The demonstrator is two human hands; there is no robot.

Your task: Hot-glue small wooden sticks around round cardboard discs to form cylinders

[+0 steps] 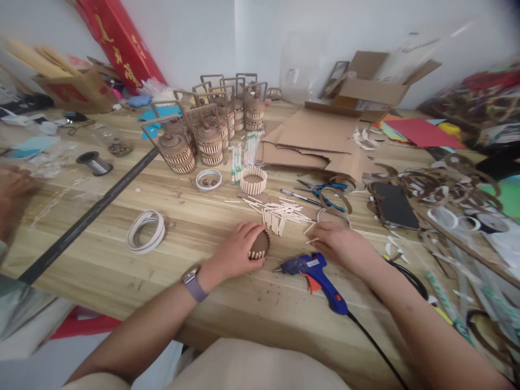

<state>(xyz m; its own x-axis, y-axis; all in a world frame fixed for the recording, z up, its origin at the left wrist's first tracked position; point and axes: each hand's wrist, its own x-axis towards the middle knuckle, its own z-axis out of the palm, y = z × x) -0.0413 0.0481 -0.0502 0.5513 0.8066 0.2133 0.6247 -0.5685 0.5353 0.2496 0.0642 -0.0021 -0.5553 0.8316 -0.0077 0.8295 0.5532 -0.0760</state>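
Note:
My left hand (238, 249) is closed around a round brown cardboard piece (260, 246) that has short wooden sticks along its lower edge. My right hand (335, 244) is pinched on a small wooden stick (311, 240) just right of a loose pile of sticks (280, 214). Between and below the hands, a blue glue gun (309, 266) with an orange trigger lies on its side, its nozzle pointing at the left hand. Behind the pile stands a finished-looking ring of upright sticks (253, 181) on a brown base.
Several handled miniature baskets (211, 143) stand at the back. White tape rolls (145, 232) lie at left. Pliers (325, 188), a pen (299, 196) and a phone (395, 205) sit near paper-strip scraps. Cardboard sheets (317, 130) lie behind. Another person's hand (14, 184) is at far left.

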